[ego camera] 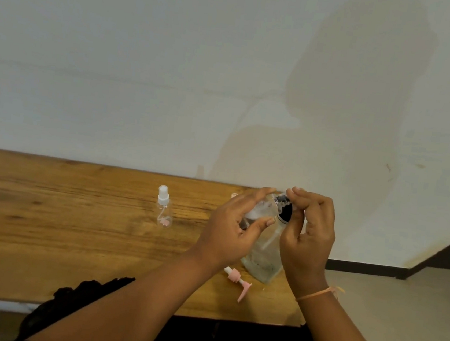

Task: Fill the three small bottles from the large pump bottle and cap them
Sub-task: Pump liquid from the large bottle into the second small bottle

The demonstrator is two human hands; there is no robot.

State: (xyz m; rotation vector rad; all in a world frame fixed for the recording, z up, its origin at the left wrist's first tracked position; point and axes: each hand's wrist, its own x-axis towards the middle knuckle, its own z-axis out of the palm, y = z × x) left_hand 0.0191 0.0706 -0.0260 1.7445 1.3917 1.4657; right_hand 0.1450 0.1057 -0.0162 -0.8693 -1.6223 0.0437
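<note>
My left hand [235, 227] grips a small clear bottle [262, 209], held tilted above the table. My right hand [307, 235] pinches the small bottle's cap [282, 199] at its neck. Behind and below both hands stands the large clear bottle [264, 261] with a dark neck, its pump off. A pink and white pump head [238, 281] lies on the table in front of it. Another small clear bottle [164, 209] with a white spray cap stands upright to the left. A pink bit [234, 195] of something shows behind my left hand, mostly hidden.
The wooden table [56, 235] runs along a white wall [172, 80]. Its right end lies just right of the large bottle, with bare floor [411, 317] beyond. Dark cloth [86, 294] hangs over the near edge.
</note>
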